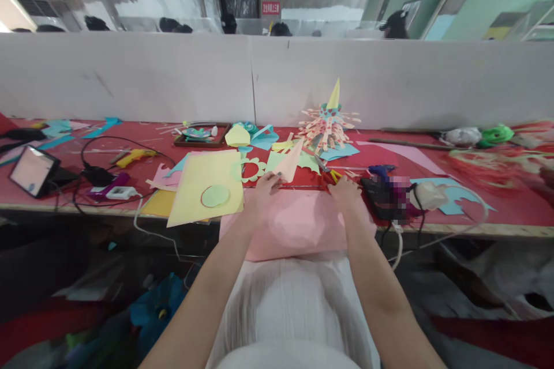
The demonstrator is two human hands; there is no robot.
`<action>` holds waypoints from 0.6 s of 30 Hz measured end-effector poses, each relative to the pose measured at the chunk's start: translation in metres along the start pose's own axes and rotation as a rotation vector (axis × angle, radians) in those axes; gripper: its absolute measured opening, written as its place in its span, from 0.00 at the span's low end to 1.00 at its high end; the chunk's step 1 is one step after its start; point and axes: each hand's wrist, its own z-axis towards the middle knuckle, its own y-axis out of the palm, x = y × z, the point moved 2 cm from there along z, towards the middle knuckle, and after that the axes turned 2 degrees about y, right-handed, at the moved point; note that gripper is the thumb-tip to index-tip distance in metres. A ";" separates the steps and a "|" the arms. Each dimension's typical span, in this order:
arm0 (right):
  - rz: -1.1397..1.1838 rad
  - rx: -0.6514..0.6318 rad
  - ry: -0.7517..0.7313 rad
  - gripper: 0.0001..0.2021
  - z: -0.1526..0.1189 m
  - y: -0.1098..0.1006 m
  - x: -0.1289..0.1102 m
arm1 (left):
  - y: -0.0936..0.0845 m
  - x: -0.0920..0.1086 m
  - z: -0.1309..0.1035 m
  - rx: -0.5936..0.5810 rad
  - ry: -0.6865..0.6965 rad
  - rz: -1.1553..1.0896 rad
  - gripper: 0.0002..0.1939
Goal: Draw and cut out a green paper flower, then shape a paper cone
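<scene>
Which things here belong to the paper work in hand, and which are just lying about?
Likely in the work:
- pale pink paper piece, in left hand
- yellow-handled tool, at right hand
- large pink sheet, below both

Apparently just lying about:
- propped-up screen
- white plug
- green bundle

Left hand [269,184] holds a pink paper cone [291,162].

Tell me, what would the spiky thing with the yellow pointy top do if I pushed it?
The spiky decoration looks like thin paper, so it's probably light and would slide easily. Its strips stick out and would likely bend or tear. The tall yellow cone might wobble or crumple.
</scene>
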 end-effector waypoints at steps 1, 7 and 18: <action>-0.022 0.023 0.011 0.23 -0.001 0.001 -0.002 | 0.000 -0.001 0.003 -0.029 -0.014 -0.014 0.14; 0.020 0.160 -0.016 0.21 -0.008 0.006 -0.003 | -0.002 0.000 0.000 -0.028 0.014 -0.009 0.13; 0.576 0.300 -0.107 0.11 -0.012 0.003 0.001 | -0.004 -0.003 0.005 0.028 0.005 -0.017 0.14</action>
